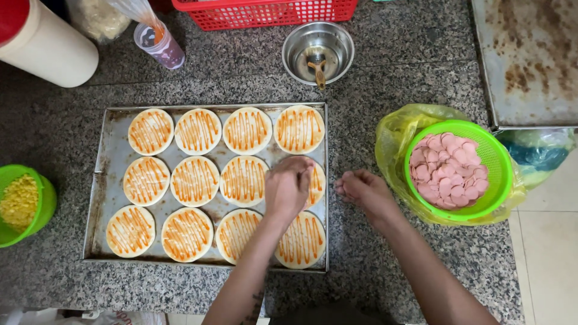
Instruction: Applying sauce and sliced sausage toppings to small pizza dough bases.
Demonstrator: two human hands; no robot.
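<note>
The left hand (288, 188) hovers with fingers bunched over a round dough base (313, 183) at the right end of the middle row of the metal tray (99, 180); whether it grips anything I cannot tell. The right hand (361, 188) rests loosely curled on the worktop (361, 253) just beside the tray, near the green basket (497, 162) of pink sausage slices (448, 170).
</note>
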